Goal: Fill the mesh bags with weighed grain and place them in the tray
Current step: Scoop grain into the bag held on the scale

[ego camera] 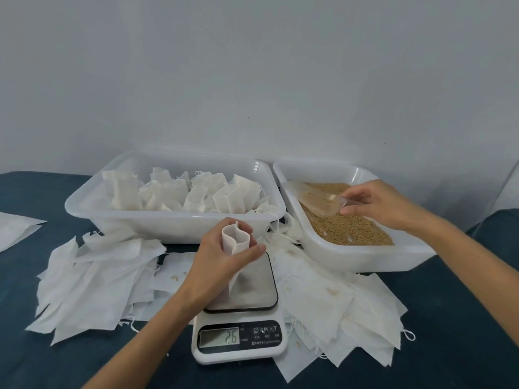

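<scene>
Dark blue table cover (33,346); pale grey wall (252,66) behind.

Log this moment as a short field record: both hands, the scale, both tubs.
left hand: holds an open mesh bag upright on the scale
right hand: grips a clear scoop holding some grain
scale display: 2.6
left tray: filled bags standing inside
right tub: loose grain
around the scale: flat empty bags

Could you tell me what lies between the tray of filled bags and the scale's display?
In the head view, the left hand holding an open mesh bag upright over the scale's steel platform.
</scene>
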### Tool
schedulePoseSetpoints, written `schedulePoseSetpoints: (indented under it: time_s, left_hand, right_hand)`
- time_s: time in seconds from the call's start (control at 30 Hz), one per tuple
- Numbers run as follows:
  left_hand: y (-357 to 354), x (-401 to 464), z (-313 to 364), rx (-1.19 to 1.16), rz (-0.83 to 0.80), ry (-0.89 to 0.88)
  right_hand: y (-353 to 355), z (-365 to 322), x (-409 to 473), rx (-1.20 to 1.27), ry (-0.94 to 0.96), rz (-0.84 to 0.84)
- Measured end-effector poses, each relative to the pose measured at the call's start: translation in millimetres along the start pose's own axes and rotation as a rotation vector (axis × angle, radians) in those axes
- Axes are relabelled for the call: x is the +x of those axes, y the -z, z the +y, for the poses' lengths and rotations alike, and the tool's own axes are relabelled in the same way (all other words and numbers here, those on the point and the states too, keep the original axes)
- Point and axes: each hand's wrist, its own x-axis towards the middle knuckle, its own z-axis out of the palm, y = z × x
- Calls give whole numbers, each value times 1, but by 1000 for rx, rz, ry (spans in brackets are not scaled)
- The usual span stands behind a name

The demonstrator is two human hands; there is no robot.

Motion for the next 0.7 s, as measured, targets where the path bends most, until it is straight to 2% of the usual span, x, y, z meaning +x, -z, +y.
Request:
schedulePoseSetpoints:
  time_s: [0.2, 0.4, 0.7]
  left_hand:
    - [-3, -1, -3, -9, -2, 12]
    - [-2, 0, -3, -8, 11, 0]
    - [-2, -2, -1, -17, 11, 15]
  right_hand:
    - [2, -44, -13, -57, 119, -141]
    - [2, -74, -16, -207, 213, -66]
    - [-2, -97, -15, -282, 314, -21]
